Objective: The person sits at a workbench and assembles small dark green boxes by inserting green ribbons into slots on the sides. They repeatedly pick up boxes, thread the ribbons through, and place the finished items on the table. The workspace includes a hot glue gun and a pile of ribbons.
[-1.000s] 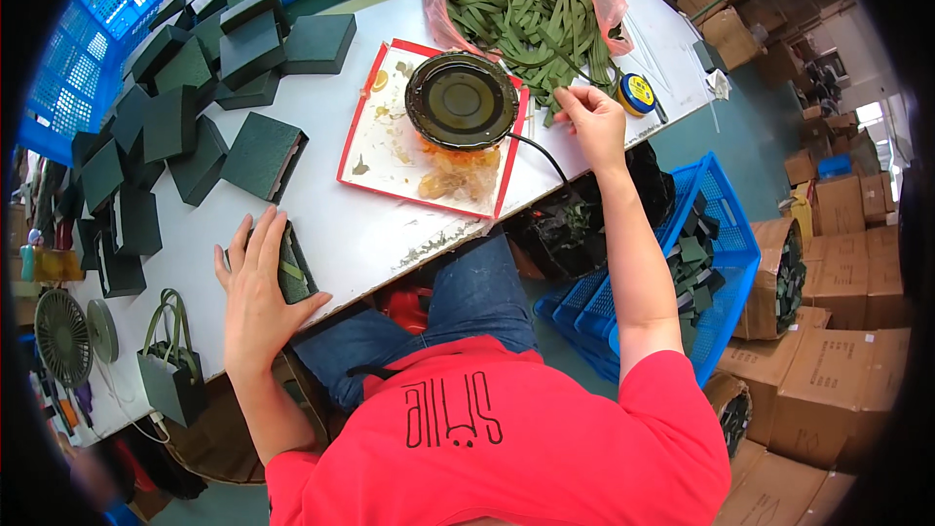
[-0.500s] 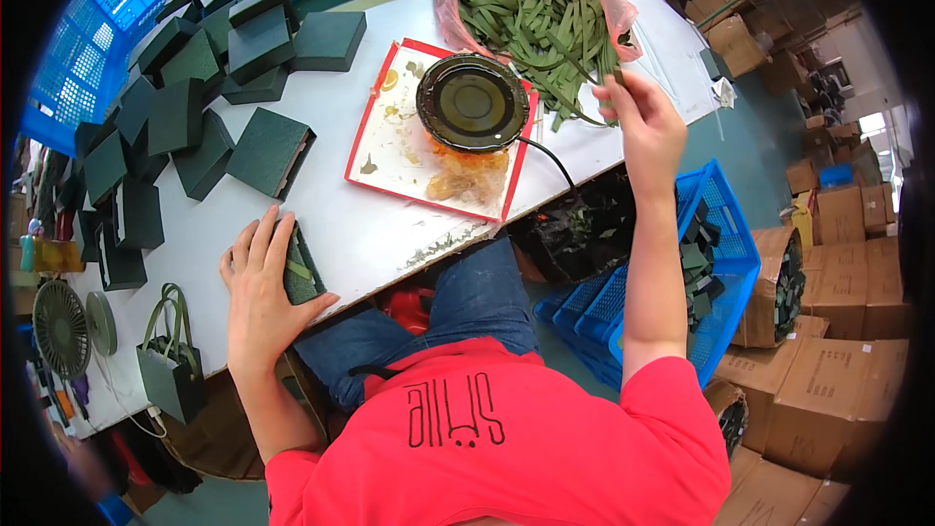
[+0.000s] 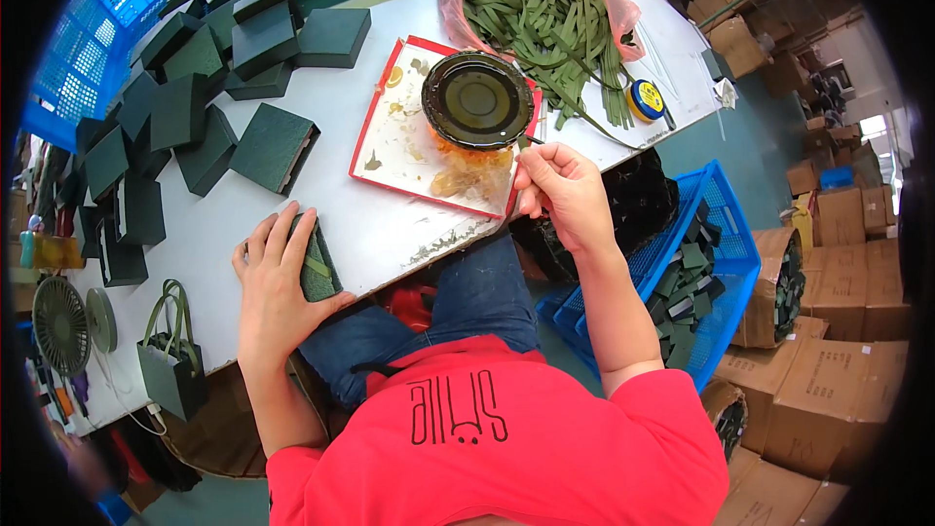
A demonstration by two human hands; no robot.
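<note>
Left hand (image 3: 276,282) lies flat, fingers spread, pressing a small green box (image 3: 317,263) at the worktop (image 3: 292,197) near edge, long axis running away from the person. Right hand (image 3: 563,193) fingers pinched on a thin green strip (image 3: 527,143) beside the round black pot (image 3: 477,99) on the red tray (image 3: 394,141).

Packing workshop or small factory: stacked cardboard cartons (image 3: 828,370) at right, blue crates (image 3: 716,263), dark green boxes (image 3: 195,88) piled upper left on worktable (image 3: 390,234).

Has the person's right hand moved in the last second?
Yes. The right hand has come back from the bag of green strips to the red tray's near corner.
</note>
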